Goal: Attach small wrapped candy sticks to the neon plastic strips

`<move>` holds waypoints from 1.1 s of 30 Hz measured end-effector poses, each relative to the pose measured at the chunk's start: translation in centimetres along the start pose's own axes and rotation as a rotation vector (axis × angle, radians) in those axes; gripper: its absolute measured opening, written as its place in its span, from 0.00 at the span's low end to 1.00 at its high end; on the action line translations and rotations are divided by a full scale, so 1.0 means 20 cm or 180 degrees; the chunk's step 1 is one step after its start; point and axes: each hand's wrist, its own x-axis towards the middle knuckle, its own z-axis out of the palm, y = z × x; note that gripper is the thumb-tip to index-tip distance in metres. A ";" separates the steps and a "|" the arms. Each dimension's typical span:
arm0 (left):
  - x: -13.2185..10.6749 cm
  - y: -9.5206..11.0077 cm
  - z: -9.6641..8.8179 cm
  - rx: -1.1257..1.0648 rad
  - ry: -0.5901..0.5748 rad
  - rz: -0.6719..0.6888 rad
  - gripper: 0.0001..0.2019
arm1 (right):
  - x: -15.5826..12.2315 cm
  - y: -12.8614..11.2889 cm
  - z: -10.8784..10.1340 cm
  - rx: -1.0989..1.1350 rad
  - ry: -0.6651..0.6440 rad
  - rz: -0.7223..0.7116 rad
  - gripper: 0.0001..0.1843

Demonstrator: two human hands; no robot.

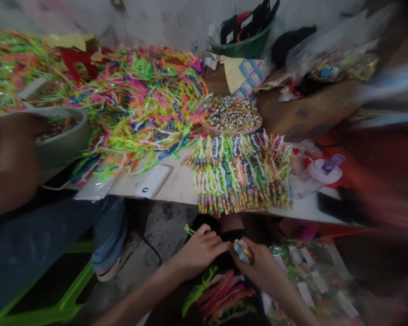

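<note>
My left hand (pixel 206 246) is closed above my lap, and a thin green plastic strip (pixel 189 230) sticks out beyond its fingers. Close beside it, my right hand (pixel 258 262) is closed around a small bundle of multicoloured printed pieces (pixel 244 251); their exact kind is too blurred to make out. The fingers of both hands nearly meet. On my lap below lie loose soft plastic pieces (pixel 221 294) in green, pink and orange. At the table edge in front, rows of small figures with printed tube ends (pixel 241 176) are laid side by side.
A large heap of coloured plastic pieces (pixel 149 99) covers the table's back left. A round tray (pixel 258 124) holds many small printed pieces. A white power bank (pixel 154 181), lidded cup (pixel 321 174) and dark phone (pixel 340 208) lie nearby. Another person's arm (pixel 13 158) reaches into a basin (pixel 68 142).
</note>
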 end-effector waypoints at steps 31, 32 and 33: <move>-0.22 0.19 0.32 -0.0912 -0.0750 -0.2176 0.18 | 0.40 0.37 -0.57 -0.1336 0.2579 0.0776 0.23; -0.21 0.19 0.32 -0.0971 -0.0816 -0.2241 0.19 | 0.37 0.36 -0.57 -0.1266 0.2705 0.0740 0.23; -0.20 0.20 0.33 -0.1044 -0.0884 -0.2277 0.21 | 0.34 0.36 -0.57 -0.1132 0.2790 0.0681 0.23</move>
